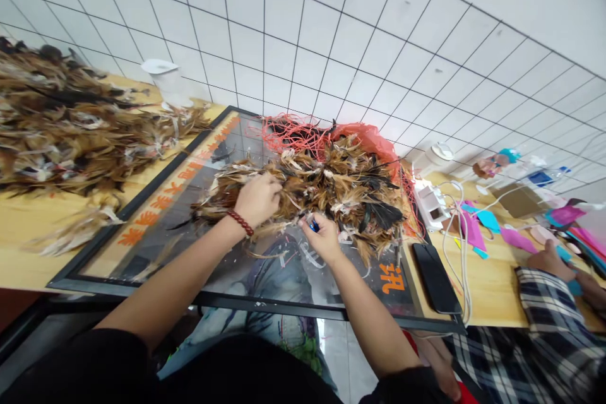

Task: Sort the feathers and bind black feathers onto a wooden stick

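Note:
A heap of brown and black feathers (pixel 341 183) lies on a framed glass panel (pixel 189 265) with orange characters. My left hand (pixel 259 199), with a red bead bracelet at its wrist, rests at the heap's left part; its fingers are curled down among the feathers, and what they hold, if anything, is hidden. My right hand (pixel 322 237) is at the heap's front edge, its fingers closed around a small blue object (pixel 314 225). Thin pale feathers lie between the two hands.
More feathers (pixel 61 132) cover the left table. Pink strings (pixel 298 136) and a red bag (pixel 372 139) lie behind the heap. A black phone (pixel 435 278), white cables and a power strip (pixel 430 205) are at the right. Beyond them are a person's plaid sleeve (pixel 549 303) and colored paper.

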`<state>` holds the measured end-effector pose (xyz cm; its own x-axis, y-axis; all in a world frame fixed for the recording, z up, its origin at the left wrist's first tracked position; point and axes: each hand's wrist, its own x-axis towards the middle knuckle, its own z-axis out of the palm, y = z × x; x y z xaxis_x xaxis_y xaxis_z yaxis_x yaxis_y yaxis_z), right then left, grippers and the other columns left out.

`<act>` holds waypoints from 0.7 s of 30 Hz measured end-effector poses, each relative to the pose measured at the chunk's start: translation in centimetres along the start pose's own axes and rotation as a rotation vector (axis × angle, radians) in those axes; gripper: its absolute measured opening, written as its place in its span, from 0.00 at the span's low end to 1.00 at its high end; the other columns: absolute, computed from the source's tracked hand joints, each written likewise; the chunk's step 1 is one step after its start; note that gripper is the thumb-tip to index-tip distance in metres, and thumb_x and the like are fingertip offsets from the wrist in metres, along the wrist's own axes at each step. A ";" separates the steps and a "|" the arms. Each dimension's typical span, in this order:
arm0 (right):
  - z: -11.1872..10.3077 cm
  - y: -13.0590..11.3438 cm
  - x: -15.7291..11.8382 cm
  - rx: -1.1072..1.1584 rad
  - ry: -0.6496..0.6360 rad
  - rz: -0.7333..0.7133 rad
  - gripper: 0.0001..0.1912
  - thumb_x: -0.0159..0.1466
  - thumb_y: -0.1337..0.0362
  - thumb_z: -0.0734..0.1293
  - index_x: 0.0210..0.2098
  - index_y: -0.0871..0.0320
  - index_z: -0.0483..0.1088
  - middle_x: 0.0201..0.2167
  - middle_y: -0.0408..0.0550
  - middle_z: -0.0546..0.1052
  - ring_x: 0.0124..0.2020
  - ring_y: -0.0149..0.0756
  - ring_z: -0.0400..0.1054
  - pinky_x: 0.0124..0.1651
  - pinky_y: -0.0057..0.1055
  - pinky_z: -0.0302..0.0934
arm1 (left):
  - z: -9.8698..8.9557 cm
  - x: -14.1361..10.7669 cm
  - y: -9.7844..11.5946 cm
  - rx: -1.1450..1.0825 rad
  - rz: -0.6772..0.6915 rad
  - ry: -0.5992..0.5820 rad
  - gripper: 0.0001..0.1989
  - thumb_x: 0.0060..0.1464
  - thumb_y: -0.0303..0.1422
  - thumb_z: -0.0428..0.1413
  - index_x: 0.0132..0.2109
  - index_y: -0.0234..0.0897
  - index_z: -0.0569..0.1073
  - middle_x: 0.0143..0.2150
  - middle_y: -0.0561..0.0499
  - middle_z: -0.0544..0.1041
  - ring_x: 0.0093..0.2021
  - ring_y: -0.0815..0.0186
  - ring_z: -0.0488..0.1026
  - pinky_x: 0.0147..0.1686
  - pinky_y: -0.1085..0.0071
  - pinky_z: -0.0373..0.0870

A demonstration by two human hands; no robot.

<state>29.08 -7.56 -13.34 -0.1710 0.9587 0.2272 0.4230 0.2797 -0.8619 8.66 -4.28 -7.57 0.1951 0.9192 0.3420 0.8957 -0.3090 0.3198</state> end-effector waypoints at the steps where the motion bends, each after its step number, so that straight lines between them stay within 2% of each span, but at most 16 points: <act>1: 0.0 0.0 0.0 -0.002 -0.001 0.000 0.17 0.60 0.52 0.66 0.23 0.58 0.67 0.19 0.38 0.61 0.23 0.27 0.53 0.29 0.25 0.51 | -0.5 0.3 -0.8 -0.085 -0.051 0.101 0.11 0.54 0.30 0.51 0.33 0.35 0.79 0.43 0.42 0.77 0.46 0.55 0.73 0.48 0.60 0.68; 4: 0.0 0.0 0.1 -0.004 -0.008 -0.005 0.17 0.60 0.52 0.66 0.23 0.58 0.67 0.19 0.37 0.61 0.23 0.27 0.53 0.29 0.25 0.51 | -1.7 0.9 -2.2 -0.481 -0.297 0.359 0.08 0.51 0.33 0.57 0.28 0.35 0.75 0.35 0.46 0.76 0.40 0.60 0.72 0.42 0.65 0.70; 6: 0.1 0.0 0.2 0.010 -0.010 -0.002 0.17 0.60 0.51 0.66 0.23 0.58 0.67 0.19 0.37 0.61 0.23 0.26 0.53 0.29 0.25 0.51 | -1.9 1.0 -1.9 -0.897 -0.485 0.408 0.08 0.48 0.33 0.60 0.26 0.34 0.73 0.28 0.50 0.73 0.31 0.65 0.70 0.34 0.70 0.70; 8: 0.1 0.0 0.2 0.030 -0.006 0.005 0.17 0.60 0.52 0.66 0.23 0.58 0.67 0.19 0.37 0.62 0.23 0.26 0.54 0.30 0.25 0.52 | -1.4 0.7 -0.6 -1.322 -0.622 0.306 0.07 0.44 0.31 0.64 0.27 0.32 0.75 0.25 0.51 0.73 0.26 0.69 0.68 0.27 0.74 0.68; 10: 0.1 -0.1 0.1 0.050 -0.003 0.006 0.16 0.60 0.52 0.66 0.25 0.58 0.67 0.20 0.38 0.63 0.23 0.27 0.55 0.30 0.25 0.52 | -0.6 0.2 1.2 -1.612 -0.697 0.114 0.06 0.41 0.27 0.66 0.29 0.29 0.78 0.26 0.49 0.75 0.26 0.71 0.70 0.25 0.77 0.68; 11: 0.0 -0.3 0.1 0.060 -0.001 0.000 0.15 0.60 0.53 0.66 0.25 0.58 0.68 0.20 0.38 0.64 0.24 0.27 0.55 0.30 0.25 0.53 | -0.1 -0.1 2.1 -1.703 -0.721 0.028 0.06 0.40 0.25 0.66 0.29 0.28 0.79 0.27 0.48 0.76 0.27 0.70 0.71 0.25 0.78 0.69; 13: -0.2 -0.6 0.0 0.074 0.003 -0.016 0.14 0.60 0.53 0.66 0.28 0.58 0.69 0.22 0.39 0.65 0.25 0.28 0.57 0.32 0.25 0.55 | 0.7 -0.8 3.4 -1.826 -0.777 -0.060 0.06 0.39 0.21 0.66 0.30 0.27 0.80 0.29 0.46 0.78 0.29 0.70 0.74 0.28 0.78 0.72; 17: -0.7 -1.1 -0.3 0.047 -0.003 -0.027 0.14 0.60 0.54 0.68 0.37 0.58 0.70 0.24 0.39 0.67 0.25 0.29 0.58 0.32 0.25 0.56 | 1.5 -2.1 4.3 -1.928 -0.855 -0.088 0.07 0.40 0.19 0.65 0.31 0.26 0.81 0.32 0.45 0.81 0.32 0.68 0.77 0.34 0.76 0.77; 21: -0.9 -1.1 -0.4 0.009 -0.027 -0.038 0.15 0.62 0.54 0.66 0.42 0.59 0.70 0.27 0.41 0.70 0.28 0.29 0.61 0.34 0.26 0.58 | 1.9 -2.6 4.2 -1.937 -0.837 -0.090 0.06 0.41 0.20 0.66 0.31 0.27 0.81 0.32 0.45 0.81 0.31 0.67 0.77 0.33 0.75 0.78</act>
<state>29.46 -8.25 -12.12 -0.2107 0.9458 0.2472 0.4083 0.3149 -0.8568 12.63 -7.52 -8.85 0.1316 0.9278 -0.3492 -0.6849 0.3398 0.6446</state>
